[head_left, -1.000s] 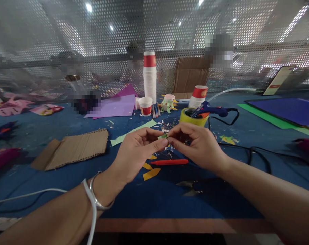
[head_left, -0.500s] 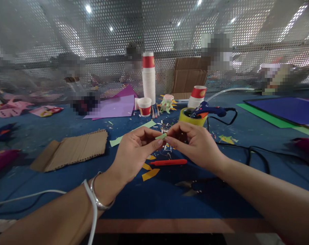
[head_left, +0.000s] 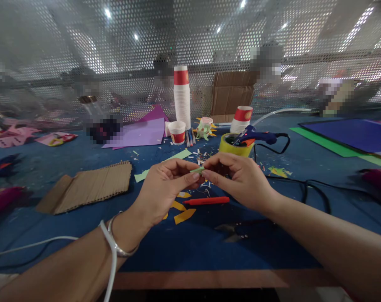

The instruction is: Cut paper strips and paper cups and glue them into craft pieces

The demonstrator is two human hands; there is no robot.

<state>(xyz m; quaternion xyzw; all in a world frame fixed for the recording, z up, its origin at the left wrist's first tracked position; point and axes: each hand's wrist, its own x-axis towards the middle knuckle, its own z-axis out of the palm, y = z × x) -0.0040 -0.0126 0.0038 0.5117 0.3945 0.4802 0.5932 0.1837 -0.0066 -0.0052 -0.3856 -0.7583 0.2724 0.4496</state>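
A small piece of light green paper (head_left: 197,169) is pinched between my two hands above the table. My left hand (head_left: 167,184) has its thumb and fingertips closed on one end. My right hand (head_left: 237,178) grips the other end the same way. Below them lie a red marker (head_left: 207,201) and several yellow-orange paper pieces (head_left: 184,216). Small scissors or snips (head_left: 233,232) rest under my right forearm, their handles in shadow. Behind my left hand is a light green paper strip (head_left: 178,156), partly covered by it.
A blue glue gun (head_left: 256,135) rests on a yellow tape roll (head_left: 231,147), its black cord (head_left: 304,181) trailing right. Behind stand a tall paper cup stack (head_left: 181,100), a single cup (head_left: 177,133) and a paper-decorated cup (head_left: 205,128). Corrugated cardboard (head_left: 96,186) lies left.
Both hands keep their pinch on the green paper, which is tilted slightly differently between the fingertips. The whole view has shifted a little.
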